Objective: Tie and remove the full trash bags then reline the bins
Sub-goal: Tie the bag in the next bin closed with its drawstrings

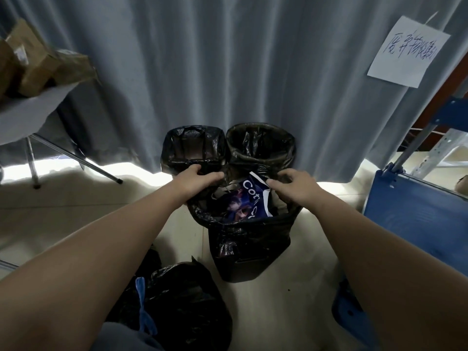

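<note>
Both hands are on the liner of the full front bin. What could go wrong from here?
The blue package pokes above the liner rim, so its corners might tear the thin plastic or block the knot as the left hand and right hand gather it. The square bin and round bin close behind could get knocked.
</note>
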### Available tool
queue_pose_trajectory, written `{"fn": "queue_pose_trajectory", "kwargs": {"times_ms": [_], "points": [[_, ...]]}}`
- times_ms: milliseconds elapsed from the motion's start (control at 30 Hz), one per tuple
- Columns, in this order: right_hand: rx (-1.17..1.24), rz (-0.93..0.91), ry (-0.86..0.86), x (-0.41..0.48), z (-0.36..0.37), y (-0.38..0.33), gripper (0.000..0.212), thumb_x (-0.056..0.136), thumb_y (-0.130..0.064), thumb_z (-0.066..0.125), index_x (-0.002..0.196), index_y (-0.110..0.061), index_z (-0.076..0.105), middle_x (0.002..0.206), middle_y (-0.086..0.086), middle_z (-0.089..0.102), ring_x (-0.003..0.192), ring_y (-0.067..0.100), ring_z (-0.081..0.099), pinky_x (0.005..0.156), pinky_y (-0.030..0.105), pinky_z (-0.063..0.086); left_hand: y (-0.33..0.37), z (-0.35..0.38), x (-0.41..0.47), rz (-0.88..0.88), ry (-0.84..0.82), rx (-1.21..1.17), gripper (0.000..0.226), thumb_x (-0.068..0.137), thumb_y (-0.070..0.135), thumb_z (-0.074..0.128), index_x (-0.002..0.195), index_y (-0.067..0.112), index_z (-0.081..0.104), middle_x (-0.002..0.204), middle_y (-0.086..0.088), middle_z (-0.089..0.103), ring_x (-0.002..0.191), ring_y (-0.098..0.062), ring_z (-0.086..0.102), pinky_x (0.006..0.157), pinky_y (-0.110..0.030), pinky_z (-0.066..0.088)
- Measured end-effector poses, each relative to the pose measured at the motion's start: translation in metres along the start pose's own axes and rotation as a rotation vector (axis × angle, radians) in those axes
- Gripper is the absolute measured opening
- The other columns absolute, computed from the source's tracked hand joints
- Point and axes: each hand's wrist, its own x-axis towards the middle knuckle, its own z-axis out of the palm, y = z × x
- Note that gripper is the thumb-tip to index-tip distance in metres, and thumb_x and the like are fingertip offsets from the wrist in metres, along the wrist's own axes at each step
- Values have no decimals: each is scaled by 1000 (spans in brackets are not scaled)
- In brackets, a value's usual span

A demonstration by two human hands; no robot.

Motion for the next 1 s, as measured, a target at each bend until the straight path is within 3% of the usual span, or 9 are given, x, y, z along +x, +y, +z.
{"fn": "queue_pose_trajectory", "kwargs": {"times_ms": [100, 200, 300, 367, 500, 733, 867, 1000], "points": [[-113, 71, 43, 5, 4, 3, 66, 82, -40, 68, 134, -10, 42, 128, 13, 56, 113, 31, 55, 90, 32, 45, -5, 5, 9, 44, 1, 339, 53, 76, 50, 70, 110, 10, 63, 105, -4, 67, 98, -24, 63, 83, -30, 48], [-206, 174, 192, 7, 3, 4, 17, 86, -19, 61, 95, -5, 58, 107, 18, 65, 89, 33, 59, 70, 30, 41, -6, 10, 12, 148, 125, 641, 26, 90, 27, 58, 91, 4, 69, 93, -15, 69, 92, -31, 63, 74, -30, 43], [-167, 94, 413, 1, 0, -2, 18, 88, -7, 50, 97, -6, 65, 91, 9, 62, 84, 31, 55, 67, 28, 37, -2, 5, 12, 306, 408, 470, 24, 96, 21, 48, 91, 1, 61, 87, -18, 64, 81, -32, 58, 69, -32, 40], [-83, 15, 501, -3, -2, -4, 23, 89, -4, 47, 102, -7, 65, 95, 9, 63, 84, 26, 53, 67, 26, 33, -2, 0, 11, 376, 487, 398, 24, 97, 20, 43, 90, 1, 55, 83, -14, 59, 73, -27, 50, 65, -31, 34], [68, -32, 503, -1, -5, 1, 19, 94, -9, 49, 105, -5, 63, 98, 14, 64, 87, 26, 55, 69, 23, 32, -8, -1, 10, 349, 408, 308, 16, 98, 20, 42, 93, 6, 45, 79, -8, 52, 74, -24, 48, 66, -30, 32], [115, -127, 466, 1, -14, -8, 14, 91, -15, 56, 94, -6, 67, 80, 0, 56, 78, 15, 49, 60, 15, 27, 4, 0, 7, 417, 388, 40, 11, 96, 19, 46, 88, 12, 42, 68, 4, 43, 62, -11, 38, 58, -26, 34], [217, -95, 515, -2, -18, -6, 14, 93, -11, 47, 96, -9, 60, 84, 2, 56, 80, 20, 51, 71, 25, 38, 10, -3, 4, 429, 459, -3, 10, 98, 21, 41, 91, 14, 39, 70, 3, 45, 61, -13, 39, 59, -31, 34], [140, -35, 394, -5, -20, -6, 12, 93, -12, 47, 94, -10, 59, 87, 4, 55, 82, 21, 49, 71, 24, 36, 7, -3, 4, 322, 402, 0, 12, 97, 21, 43, 86, 17, 41, 73, 1, 52, 65, -13, 46, 69, -29, 36]]}}
